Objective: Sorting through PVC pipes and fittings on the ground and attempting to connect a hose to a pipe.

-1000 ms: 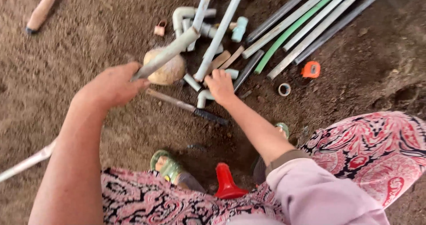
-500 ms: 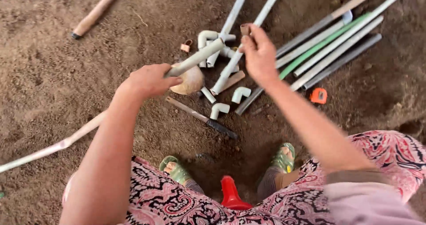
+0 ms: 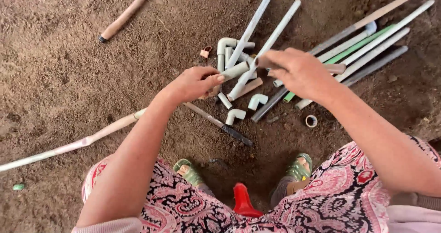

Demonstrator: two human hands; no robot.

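Note:
My left hand [image 3: 193, 83] grips a long pale pipe [image 3: 82, 143] that runs from the lower left edge up to the hand, its end [image 3: 236, 70] poking out past my fingers. My right hand [image 3: 301, 72] is closed around a short brown pipe piece [image 3: 337, 68], whose near end sits close to the pale pipe's end. Both hands hover over a pile of grey elbow fittings [image 3: 235, 115] and short pipe pieces on the dirt.
A bundle of long grey, white and green pipes [image 3: 367, 44] lies at upper right. A tool with a dark handle [image 3: 236, 134], a tape ring [image 3: 311, 121], a copper fitting [image 3: 206, 52] and a wooden stick [image 3: 128, 12] lie around. My sandalled feet [image 3: 298, 168] flank a red object [image 3: 242, 201].
My right hand lifted from the fittings on the ground and now holds the brown piece near the pale pipe's end. My left hand kept its grip on the long pipe.

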